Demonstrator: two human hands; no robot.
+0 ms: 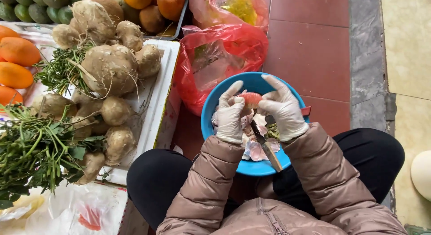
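Pink peeled clove (250, 99), glossy, curved

Both hands wear thin, matt white disposable gloves, the left hand (230, 114) and right hand (284, 110) pinching a glossy, moist pink fruit segment (250, 99) over a smooth blue plastic bowl (211, 110). A knife (266, 147) with a dull metal blade lies in it among papery peel. The red plastic bag (215, 55) is shiny and crinkled, the puffer sleeves have a soft sheen, and the root tubers (110, 66) look rough and earthy.
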